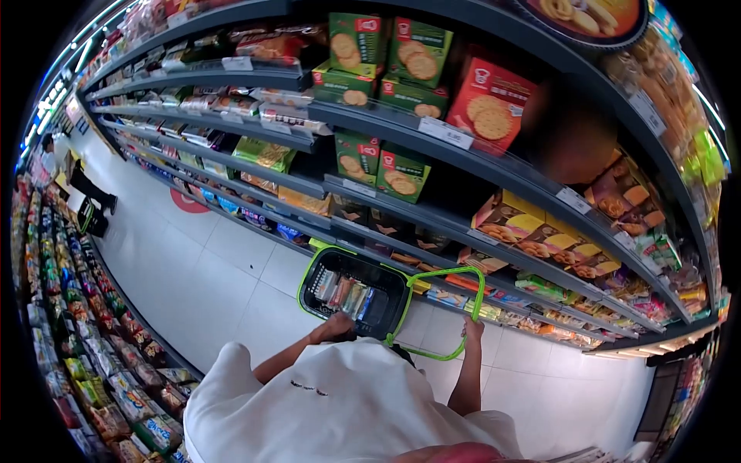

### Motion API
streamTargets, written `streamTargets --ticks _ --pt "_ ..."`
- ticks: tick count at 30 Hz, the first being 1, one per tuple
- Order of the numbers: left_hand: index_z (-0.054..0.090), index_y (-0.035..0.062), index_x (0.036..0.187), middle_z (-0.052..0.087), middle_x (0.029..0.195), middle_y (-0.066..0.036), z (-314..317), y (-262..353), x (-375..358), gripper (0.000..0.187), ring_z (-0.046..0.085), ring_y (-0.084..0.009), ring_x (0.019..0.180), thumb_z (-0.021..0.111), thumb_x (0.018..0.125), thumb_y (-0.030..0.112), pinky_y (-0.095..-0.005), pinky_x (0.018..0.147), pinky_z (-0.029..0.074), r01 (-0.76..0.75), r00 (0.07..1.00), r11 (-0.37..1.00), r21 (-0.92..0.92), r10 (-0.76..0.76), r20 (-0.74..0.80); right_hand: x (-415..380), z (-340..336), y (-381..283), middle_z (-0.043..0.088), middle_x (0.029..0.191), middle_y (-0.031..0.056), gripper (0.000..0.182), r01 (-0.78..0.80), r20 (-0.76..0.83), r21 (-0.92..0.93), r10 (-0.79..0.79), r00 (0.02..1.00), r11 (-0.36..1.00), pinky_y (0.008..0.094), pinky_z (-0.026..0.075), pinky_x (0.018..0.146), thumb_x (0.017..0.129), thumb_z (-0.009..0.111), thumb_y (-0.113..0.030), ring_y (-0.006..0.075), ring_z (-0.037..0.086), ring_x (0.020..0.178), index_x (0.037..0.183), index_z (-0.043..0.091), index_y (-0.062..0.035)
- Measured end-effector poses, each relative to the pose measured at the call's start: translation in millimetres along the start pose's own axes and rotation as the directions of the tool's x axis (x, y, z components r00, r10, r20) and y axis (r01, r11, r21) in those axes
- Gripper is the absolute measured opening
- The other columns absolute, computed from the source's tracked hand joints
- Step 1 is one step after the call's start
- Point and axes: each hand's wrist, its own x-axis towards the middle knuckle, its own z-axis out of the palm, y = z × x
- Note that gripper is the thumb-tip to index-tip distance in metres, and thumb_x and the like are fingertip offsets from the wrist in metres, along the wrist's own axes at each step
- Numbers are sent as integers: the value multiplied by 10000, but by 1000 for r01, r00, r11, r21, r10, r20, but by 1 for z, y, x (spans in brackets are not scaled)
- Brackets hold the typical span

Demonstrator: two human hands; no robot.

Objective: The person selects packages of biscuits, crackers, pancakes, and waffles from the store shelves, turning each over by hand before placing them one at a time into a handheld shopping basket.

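Fingers of my right hand [472, 327] curl around the green handle [463, 309]; left hand [333, 327] grips the basket [316, 266] rim (several packets already inside), shelves ahead fully stocked.

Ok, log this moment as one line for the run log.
left hand on shopping basket rim | right hand grips green handle | packets inside basket | biscuit shelves ahead

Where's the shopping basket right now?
In the head view the shopping basket sits low and centre, in front of the snack shelves. The left hand is at its near rim and the right hand grips its green handle.
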Motion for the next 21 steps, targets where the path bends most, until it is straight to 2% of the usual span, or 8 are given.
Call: streamTargets --ticks 3,5,6,7,11,15,20,21 --pt "631 10 795 612 685 -85 -54 27 9 180 598 -159 657 524 843 146 -321 604 474 -245 964 960 134 255 -72 -10 2 -1 470 546 27 142 7 11 -17 -7 1000 1000 280 378 333 771 630 -114 129 455 383 739 503 -59" --pt "604 1 829 588 693 -60 -109 69 11 139 569 -134 650 528 851 115 -292 593 461 -285 946 957 -54 271 -178 -6 5 7 481 550 31 125 -7 0 -3 7 1000 1000 268 373 329 768 623 -100 122 464 384 751 506 -57" --pt "592 -2 834 574 699 -46 -129 82 15 123 550 -125 646 531 854 103 -279 590 453 -229 960 868 -440 125 -252 4 1 17 492 554 35 111 -16 -14 12 16 1000 1000 255 368 325 765 615 -86 115 473 385 763 509 -55" --pt "585 12 855 560 723 -26 -176 129 1 93 533 -110 670 522 860 80 -267 604 451 -281 925 942 -181 216 -313 35 -10 47 573 663 102 199 3 -32 -183 -9 999 983 329 476 442 724 651 -128 203 583 523 844 532 -22" --pt "554 -27 1029 645 904 -101 -297 225 1 238 612 -159 775 615 848 115 -308 685 505 -476 766 854 -208 287 -576 6 -16 39 613 994 243 548 17 -280 -553 -205 938 833 424 471 869 634 705 -242 398 591 965 1055 510 50" --pt "508 -41 1078 638 894 -146 -396 318 -15 391 620 -219 812 681 824 201 -326 731 501 -650 331 741 166 473 -817 -4 -30 50 588 1056 288 653 -5 -329 -669 -290 899 744 477 459 898 674 683 -213 432 579 993 1213 426 51" --pt "486 -62 1161 623 1016 -152 -465 365 10 642 630 -212 927 761 756 353 -331 830 499 -445 -113 653 612 638 -762 -11 -44 87 573 1117 297 675 -23 -414 -658 -336 846 753 443 442 937 656 675 -222 427 553 1070 1218 436 66" --pt "405 -66 1217 581 1087 -197 -466 383 -2 672 594 -261 997 762 753 264 -348 876 473 -552 22 679 484 592 -806 -8 -48 103 565 1134 303 709 32 -424 -662 -409 808 749 438 435 949 661 673 -228 423 545 1091 1253 421 68"
